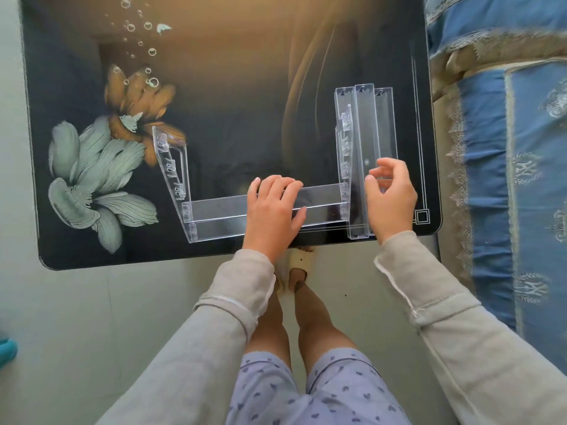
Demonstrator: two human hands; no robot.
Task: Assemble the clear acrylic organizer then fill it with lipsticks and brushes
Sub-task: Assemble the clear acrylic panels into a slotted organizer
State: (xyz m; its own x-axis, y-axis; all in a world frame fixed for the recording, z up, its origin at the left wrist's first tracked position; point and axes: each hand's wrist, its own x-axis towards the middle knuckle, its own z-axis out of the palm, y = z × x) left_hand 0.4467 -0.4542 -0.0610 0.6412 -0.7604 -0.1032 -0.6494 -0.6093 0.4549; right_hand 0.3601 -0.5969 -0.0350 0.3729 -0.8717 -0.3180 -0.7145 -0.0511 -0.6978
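A partly built clear acrylic organizer (322,207) lies at the near edge of a dark glass bench (245,87) printed with large flowers and bubbles. Its left side panel (173,170) and right side panel (345,148) stand well apart. Two long shelf trays (214,210) span between their near ends, one just beside the other.

The left hand (273,210) lies flat on the middle of these trays. Its fingers are fairly straight and spread, pressing down rather than grasping.

Just right of the right side panel, three loose trays (365,133) lie side by side, running away from the person (each shows a small keyhole slot at its far end). The right hand (391,197) is over the near part of these strips. Its fingers are curled and its thumb tip sits at the edge of the middle one. I cannot tell whether it actually grips a tray or only hovers against it.

Both arms wear grey sleeves (221,332). Below the bench edge are bare legs, heart-print shorts (306,394) and a pale slipper (297,262) on the light floor (92,302). A bed with a blue and beige cover (506,148) stands along the bench's right side.
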